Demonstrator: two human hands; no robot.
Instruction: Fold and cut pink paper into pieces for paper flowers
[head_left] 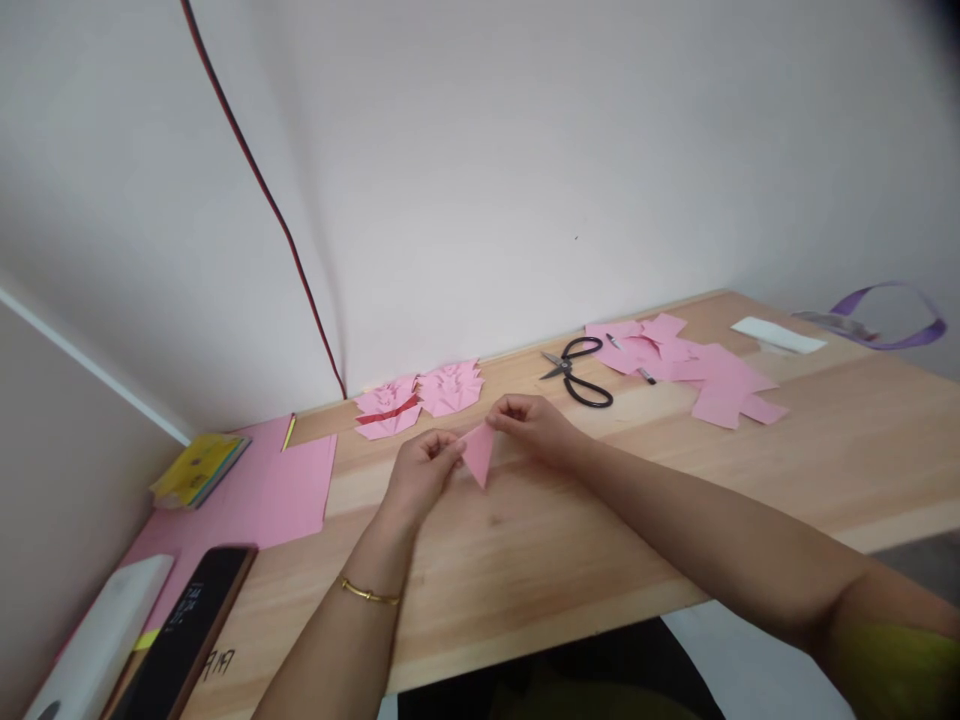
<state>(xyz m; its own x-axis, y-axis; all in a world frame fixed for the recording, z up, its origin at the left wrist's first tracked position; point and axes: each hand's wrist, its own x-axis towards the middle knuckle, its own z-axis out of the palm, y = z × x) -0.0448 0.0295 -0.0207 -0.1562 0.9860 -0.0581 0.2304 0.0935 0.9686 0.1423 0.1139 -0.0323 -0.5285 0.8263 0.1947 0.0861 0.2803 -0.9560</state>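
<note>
Between my two hands, just over the wooden table, is a small piece of pink paper [480, 460] folded to a downward-pointing triangle. My left hand [424, 470] pinches its left upper corner between thumb and fingers. At the right upper corner, my right hand [525, 425] pinches it the same way. Beyond the hands lie folded pink paper pieces [450, 388] in two clusters, with a dark red strip [387, 411] across the left one. Black-handled scissors [576, 370] rest partly open behind my right hand.
Pink paper scraps [724, 380] and a pen [646, 376] lie at the back right, near a white strip [778, 335] and a purple band [892, 315]. On the left are large pink sheets [292, 485], a yellow packet [199, 468], a black box [187, 620] and a white object [105, 640].
</note>
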